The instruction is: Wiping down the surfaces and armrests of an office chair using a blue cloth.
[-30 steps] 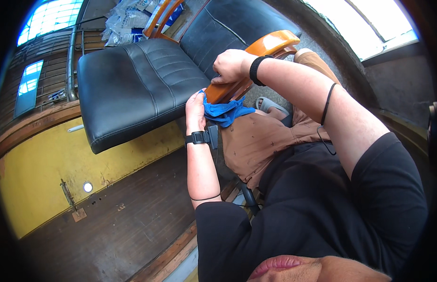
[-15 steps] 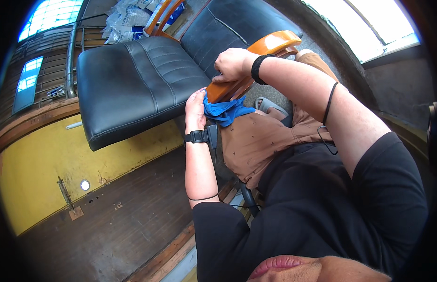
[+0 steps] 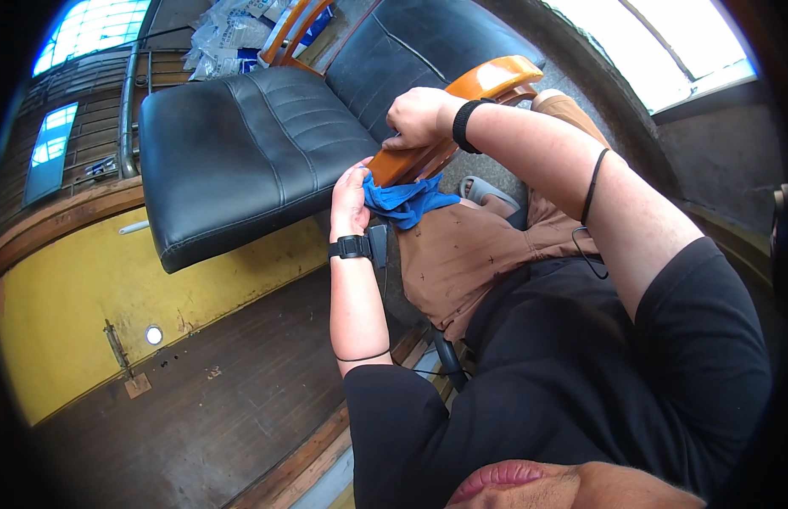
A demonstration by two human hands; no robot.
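Note:
A black padded chair (image 3: 224, 153) with stitched seams lies tilted before me, and its curved wooden armrest (image 3: 494, 78) faces my lap. My right hand (image 3: 418, 117) is closed over the armrest, thumb along its near side. At the armrest's lower end, beside the seat edge, my left hand (image 3: 350, 199) grips a blue cloth (image 3: 407, 202) pressed against the wood. Part of the cloth hangs over my brown shorts (image 3: 462, 263). The left fingertips are partly hidden behind the cloth and armrest.
A yellow panel (image 3: 216, 288) with a metal bolt and a dark wooden surface (image 3: 241, 416) lie at the lower left. Plastic bags (image 3: 229, 38) are heaped behind the chair. A bright window (image 3: 665, 42) is at the upper right. A thin cable (image 3: 591, 259) hangs by my right arm.
My left hand and the cloth edge in it have shifted slightly to the left. My right hand keeps its place on the armrest.

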